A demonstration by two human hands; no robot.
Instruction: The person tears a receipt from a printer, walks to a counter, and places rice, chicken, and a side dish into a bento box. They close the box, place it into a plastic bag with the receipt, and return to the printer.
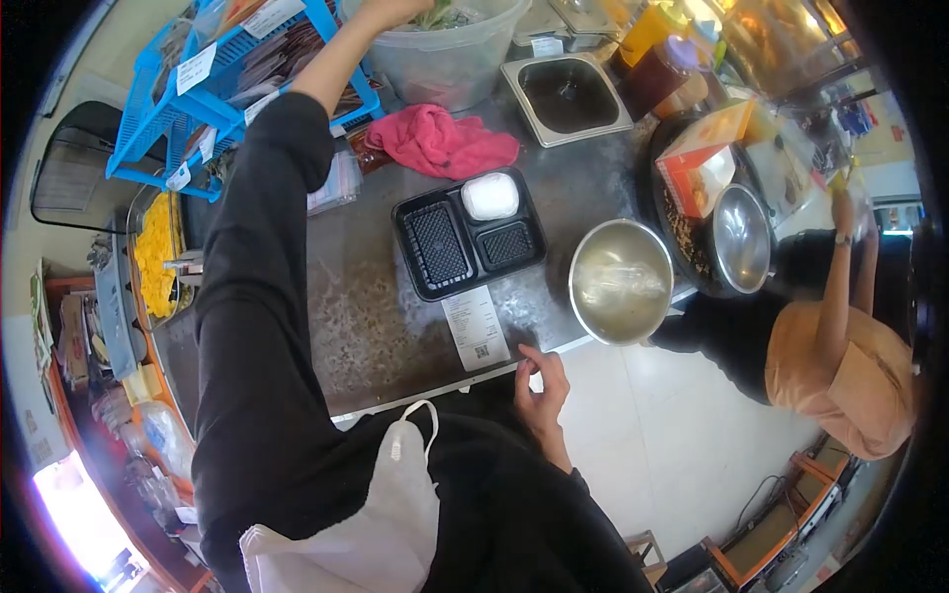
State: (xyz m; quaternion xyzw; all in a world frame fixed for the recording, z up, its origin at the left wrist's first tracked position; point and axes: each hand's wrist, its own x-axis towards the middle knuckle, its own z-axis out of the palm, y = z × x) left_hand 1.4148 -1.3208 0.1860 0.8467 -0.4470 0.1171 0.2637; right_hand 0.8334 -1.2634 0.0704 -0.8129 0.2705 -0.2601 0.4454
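Observation:
My left hand (388,12) reaches to the top edge of the view, over a translucent plastic tub (440,64) with leafy greens inside. Its fingers are cut off by the frame, so their grip is hidden. Beside the counter's front edge, my right hand (544,393) is held with loosely bent fingers and a gap at the thumb, holding nothing. Just left of it lies a printed receipt (474,328). Above the receipt sits a black compartment tray (435,247); a white, rounded wrapped-looking item (490,196) fills its upper right section.
Around the tray are a pink cloth (442,140), a metal pan (568,94) of dark liquid and a steel bowl (621,282) holding something clear. Blue baskets (148,128) stand at left, near a dish of yellow food (156,257). A co-worker (840,366) stands at right.

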